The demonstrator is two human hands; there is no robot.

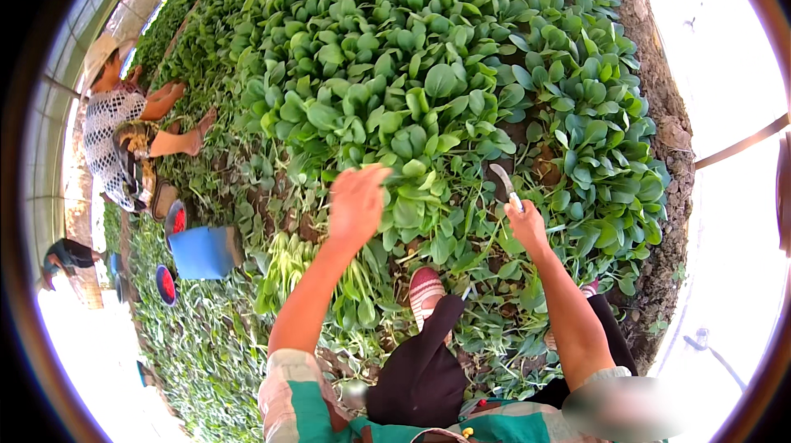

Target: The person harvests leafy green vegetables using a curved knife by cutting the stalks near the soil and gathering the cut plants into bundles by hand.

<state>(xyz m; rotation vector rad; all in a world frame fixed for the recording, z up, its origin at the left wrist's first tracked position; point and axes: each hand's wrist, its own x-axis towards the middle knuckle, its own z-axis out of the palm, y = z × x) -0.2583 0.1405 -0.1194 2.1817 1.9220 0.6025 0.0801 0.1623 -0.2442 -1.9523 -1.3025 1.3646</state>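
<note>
My right hand [526,226] grips the pale handle of a small curved harvesting knife [503,180]. Its blade points up and left over the low leaves and soil. Motion blurs my left hand [356,202], which is stretched out at the near edge of the standing leafy greens [383,97]. Its fingers are extended and I see nothing held in them. Just right of it stands a leafy green plant [408,211]. Cut greens with pale stems [287,264] lie in a pile left of my left forearm, partly behind it.
My shoe [426,291] rests among leaf scraps. To the left are a blue bin [204,252] and round containers with red contents [165,285]. A person in a hat [117,115] crouches at the bed, and another person [71,257] bends farther off. A soil ridge [667,128] borders the right.
</note>
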